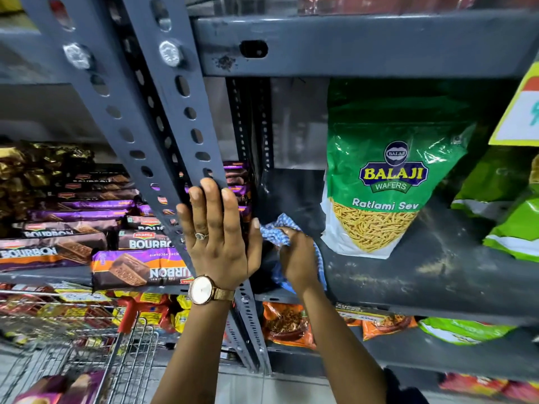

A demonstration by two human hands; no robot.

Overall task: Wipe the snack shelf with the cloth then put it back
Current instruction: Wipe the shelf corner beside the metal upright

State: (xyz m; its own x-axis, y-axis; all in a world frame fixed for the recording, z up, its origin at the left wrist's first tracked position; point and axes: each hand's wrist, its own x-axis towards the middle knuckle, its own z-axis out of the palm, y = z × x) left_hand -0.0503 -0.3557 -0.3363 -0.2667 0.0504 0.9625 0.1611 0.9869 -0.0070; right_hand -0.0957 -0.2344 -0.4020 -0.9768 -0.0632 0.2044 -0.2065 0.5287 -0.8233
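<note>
A blue-and-white checked cloth [277,228] lies bunched on the dark grey snack shelf [408,275], at its left end. My right hand [297,258] is shut on the cloth and presses it down on the shelf surface. My left hand [218,234], with a ring and a wristwatch, grips the slotted grey upright post [175,118] at the shelf's left edge. A green Balaji Ratlami Sev bag [385,176] stands on the shelf just right of the cloth, not touching it. The shelf surface right of the bag looks dusty.
More green snack bags [513,223] stand at the shelf's right end. Stacked Bourbon biscuit packs [87,237] fill the neighbouring shelf left of the post. Orange and green packets [288,322] lie on the shelf below. A wire shopping trolley [96,354] stands at lower left.
</note>
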